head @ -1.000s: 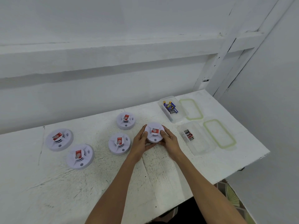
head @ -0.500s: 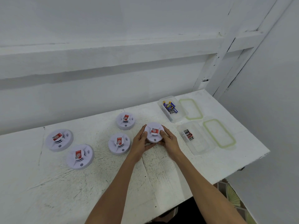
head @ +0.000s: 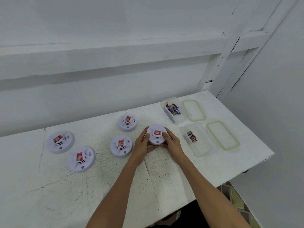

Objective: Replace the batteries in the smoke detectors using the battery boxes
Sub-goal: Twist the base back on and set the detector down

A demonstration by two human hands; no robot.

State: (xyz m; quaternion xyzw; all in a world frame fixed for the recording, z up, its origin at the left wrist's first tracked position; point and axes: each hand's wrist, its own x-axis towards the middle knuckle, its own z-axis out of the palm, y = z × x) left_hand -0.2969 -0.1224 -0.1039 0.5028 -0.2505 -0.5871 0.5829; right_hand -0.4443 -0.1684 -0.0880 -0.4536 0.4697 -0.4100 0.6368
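Both my hands grip one white smoke detector (head: 156,134) with a red sticker on top, near the middle right of the white table (head: 49,186). My left hand (head: 142,145) wraps its left side, my right hand (head: 171,143) its right side. Several more detectors lie to the left: one (head: 128,122) behind, one (head: 121,146) beside my left hand, two (head: 60,142) (head: 81,159) further left. A clear box (head: 171,119) at the back right holds blue and yellow batteries (head: 172,109). A nearer clear box (head: 204,150) holds black and red batteries (head: 191,136).
Two clear lids with green seals lie right of the boxes, one (head: 194,110) at the back and one (head: 222,135) nearer. A white wall runs behind the table. The table's right edge (head: 256,163) drops to a tiled floor.
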